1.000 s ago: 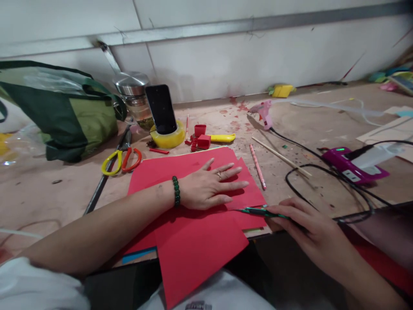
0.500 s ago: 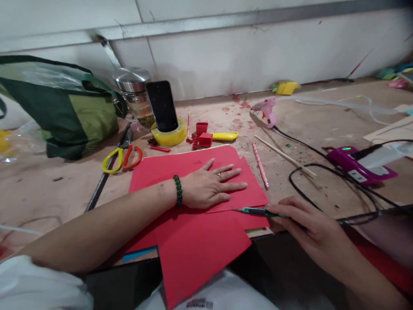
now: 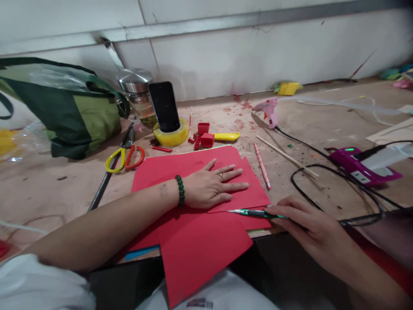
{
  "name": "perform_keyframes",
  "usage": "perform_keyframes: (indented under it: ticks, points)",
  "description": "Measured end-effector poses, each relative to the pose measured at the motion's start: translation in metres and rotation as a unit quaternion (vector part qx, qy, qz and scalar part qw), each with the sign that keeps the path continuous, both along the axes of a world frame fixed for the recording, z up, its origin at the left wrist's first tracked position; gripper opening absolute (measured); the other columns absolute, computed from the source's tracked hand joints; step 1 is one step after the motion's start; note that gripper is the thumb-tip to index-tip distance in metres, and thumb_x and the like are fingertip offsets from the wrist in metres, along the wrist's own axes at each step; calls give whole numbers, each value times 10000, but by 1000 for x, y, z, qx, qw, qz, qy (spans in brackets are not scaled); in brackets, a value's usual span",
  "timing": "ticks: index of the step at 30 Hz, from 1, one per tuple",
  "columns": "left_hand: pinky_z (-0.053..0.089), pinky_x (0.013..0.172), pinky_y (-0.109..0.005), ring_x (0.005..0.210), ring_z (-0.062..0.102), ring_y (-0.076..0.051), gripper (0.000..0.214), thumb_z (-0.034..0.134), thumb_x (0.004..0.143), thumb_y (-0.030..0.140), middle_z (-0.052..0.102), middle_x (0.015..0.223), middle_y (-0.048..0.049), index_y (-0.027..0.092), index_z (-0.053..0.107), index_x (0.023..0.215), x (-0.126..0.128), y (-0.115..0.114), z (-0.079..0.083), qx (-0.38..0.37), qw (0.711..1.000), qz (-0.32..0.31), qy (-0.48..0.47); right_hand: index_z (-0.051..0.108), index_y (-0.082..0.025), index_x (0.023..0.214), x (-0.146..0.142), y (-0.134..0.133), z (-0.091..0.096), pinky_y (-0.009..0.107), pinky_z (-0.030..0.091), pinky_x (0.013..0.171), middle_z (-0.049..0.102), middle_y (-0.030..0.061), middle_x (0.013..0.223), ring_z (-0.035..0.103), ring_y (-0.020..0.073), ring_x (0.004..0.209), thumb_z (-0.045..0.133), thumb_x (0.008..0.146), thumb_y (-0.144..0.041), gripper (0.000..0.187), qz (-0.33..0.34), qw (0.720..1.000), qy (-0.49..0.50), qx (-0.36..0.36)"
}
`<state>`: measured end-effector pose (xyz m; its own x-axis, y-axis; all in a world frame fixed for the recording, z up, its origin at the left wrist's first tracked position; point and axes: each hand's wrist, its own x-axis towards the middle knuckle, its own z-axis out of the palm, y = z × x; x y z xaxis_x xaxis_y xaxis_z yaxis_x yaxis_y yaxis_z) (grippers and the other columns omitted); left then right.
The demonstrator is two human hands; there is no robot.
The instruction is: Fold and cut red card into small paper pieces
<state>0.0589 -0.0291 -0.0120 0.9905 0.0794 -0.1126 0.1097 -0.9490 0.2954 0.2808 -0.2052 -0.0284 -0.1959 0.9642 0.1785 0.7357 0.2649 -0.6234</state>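
My left hand (image 3: 213, 187) lies flat with fingers spread on a stack of red paper sheets (image 3: 196, 241) at the table's near edge. A green bead bracelet (image 3: 180, 190) is on that wrist. My right hand (image 3: 306, 226) is closed around a green-handled craft knife (image 3: 254, 212), its blade tip resting on the red paper just below my left fingers. One red sheet hangs over the table edge toward my lap.
Yellow-and-red scissors (image 3: 124, 158), a phone (image 3: 165, 106) standing in a yellow tape roll (image 3: 171, 137), small red boxes (image 3: 204, 137), a pink pencil (image 3: 262, 165), a wooden stick (image 3: 287, 157), a pink glue gun (image 3: 269, 111), a purple power strip (image 3: 361, 165) with black cables, a green bag (image 3: 64, 110).
The knife tip has slid a little to the left along the red paper. My left hand stays flat in place; the view shifted slightly.
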Motion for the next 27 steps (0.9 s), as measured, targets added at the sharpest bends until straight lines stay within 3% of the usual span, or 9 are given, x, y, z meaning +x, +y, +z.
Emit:
perform_keyframes:
  ticks: [27]
  points:
    - [63,1062,-650,1427,102,-269,505,224,967,405,100,1562,-66,291,221,1460,0,0,-1,14,1000,-4,-10,584,-281,1121,-16,4,-1,239,469,682,538,29,929,577,137,812,464,921,-162,263,22,1000,-7,8]
